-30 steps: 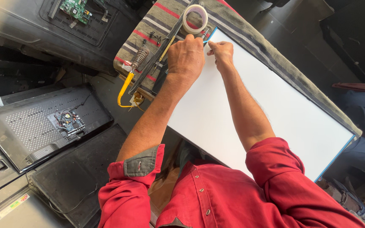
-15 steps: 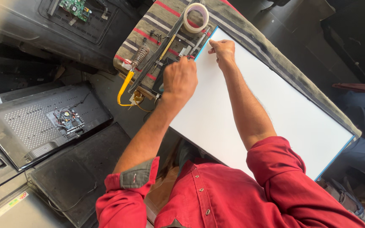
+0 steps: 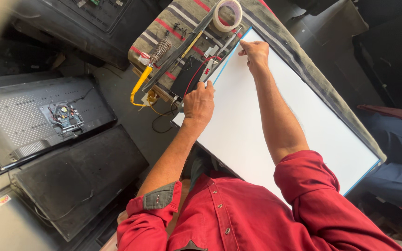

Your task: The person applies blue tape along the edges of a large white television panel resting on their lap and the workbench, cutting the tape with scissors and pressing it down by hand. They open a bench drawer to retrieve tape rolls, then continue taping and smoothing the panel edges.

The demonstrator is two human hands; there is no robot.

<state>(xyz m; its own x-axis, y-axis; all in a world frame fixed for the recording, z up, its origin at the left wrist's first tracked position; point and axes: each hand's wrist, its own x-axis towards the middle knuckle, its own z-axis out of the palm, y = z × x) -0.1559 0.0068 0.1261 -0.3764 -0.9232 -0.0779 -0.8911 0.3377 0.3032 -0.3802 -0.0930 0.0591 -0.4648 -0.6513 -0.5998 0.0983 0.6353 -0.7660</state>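
Note:
A large white panel [image 3: 298, 125] with a thin blue edge lies on a striped cloth. My left hand [image 3: 199, 103] rests with curled fingers on the panel's near-left edge, beside a black flat device. At the panel's far corner my right hand [image 3: 254, 52] pinches the corner, fingers closed on it. Both arms wear rolled red sleeves.
On the striped cloth [image 3: 187, 14] lie a roll of tape [image 3: 227, 14], a yellow-handled soldering iron [image 3: 150, 65] in its coil stand, a black device [image 3: 188, 75] and thin tools. Opened screen back covers [image 3: 43, 116] lie on the floor at left. Another person's leg [image 3: 398, 139] sits at right.
My left hand has slid back along the panel's left edge toward me. The right hand has stayed at the far corner.

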